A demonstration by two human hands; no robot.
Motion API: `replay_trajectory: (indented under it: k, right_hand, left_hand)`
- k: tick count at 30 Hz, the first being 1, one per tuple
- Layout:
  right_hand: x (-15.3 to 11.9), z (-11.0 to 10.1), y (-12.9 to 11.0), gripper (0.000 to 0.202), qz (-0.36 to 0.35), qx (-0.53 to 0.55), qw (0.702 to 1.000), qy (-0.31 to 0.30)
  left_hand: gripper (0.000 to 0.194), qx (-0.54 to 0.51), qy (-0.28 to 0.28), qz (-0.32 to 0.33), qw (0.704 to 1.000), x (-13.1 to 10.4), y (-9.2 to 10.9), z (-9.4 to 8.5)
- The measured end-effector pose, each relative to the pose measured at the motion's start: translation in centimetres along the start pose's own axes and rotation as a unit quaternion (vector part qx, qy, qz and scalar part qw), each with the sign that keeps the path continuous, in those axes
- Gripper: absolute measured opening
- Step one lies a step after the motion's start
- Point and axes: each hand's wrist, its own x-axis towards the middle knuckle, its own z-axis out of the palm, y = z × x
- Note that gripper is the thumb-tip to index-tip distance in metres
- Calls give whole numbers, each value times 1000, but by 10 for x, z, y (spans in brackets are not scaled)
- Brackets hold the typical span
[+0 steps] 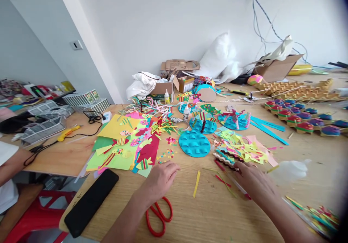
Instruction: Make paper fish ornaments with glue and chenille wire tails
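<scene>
My left hand (162,177) is over the table's near middle, its fingers bent together; whether anything is between them is too small to tell. Under my left wrist lie red-handled scissors (171,210). My right hand (251,177) reaches down with its fingertips at the wavy strips (225,159), which are brown, white and blue. Between the hands lie a yellow paper strip (196,184) and thin red and green strips. Beyond them sits a round blue piece (194,143) with raised scallops.
A black phone (91,203) lies at the near left beside coloured paper sheets (115,163). Paper scraps (244,147), glue bottles (166,97) and painted egg-carton pieces (304,127) spread across the back and right. A person's arm (11,167) shows at far left.
</scene>
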Motion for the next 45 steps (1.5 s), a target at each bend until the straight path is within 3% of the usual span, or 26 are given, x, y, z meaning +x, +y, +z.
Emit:
replay_trajectory:
  k: [5, 10, 15, 23, 26, 29, 33, 39, 42, 45]
  right_hand:
    - [8, 13, 6, 27, -4, -15, 1000, 5]
    - [11, 14, 4, 29, -11, -24, 1000, -2]
    - [5, 1, -3, 26, 0, -19, 1000, 1]
    - [-9, -18, -7, 21, 1, 33, 999, 34]
    - [-19, -25, -12, 18, -30, 73, 995, 59]
    - [-33, -33, -23, 15, -43, 128, 990, 45]
    - [-51, -39, -43, 15, -77, 214, 974, 20]
    - [-60, -28, -63, 14, -130, 330, 935, -21]
    - [-61, -27, -68, 12, -133, 345, 928, -41]
    - [-63, -29, -71, 13, -133, 341, 929, -62]
  left_hand:
    - [25, 5, 1, 0, 1000, -2, -2, 3]
    - [24, 10, -11, -5, 1000, -3, -1, 3]
    - [24, -13, 1, -15, 1000, -3, -3, 2]
    - [17, -97, 72, -63, 991, 1, -13, 7]
    - [16, -146, 68, -84, 983, 4, -10, 9]
    - [15, -171, 54, -102, 979, 6, -7, 12]
    - [20, -263, 33, -137, 954, 9, -3, 19]
    - [47, -382, -11, -168, 908, 17, 13, 35]
    - [41, -419, -29, -160, 893, 23, 20, 37]
    - [22, -446, -43, -153, 881, 27, 25, 37]
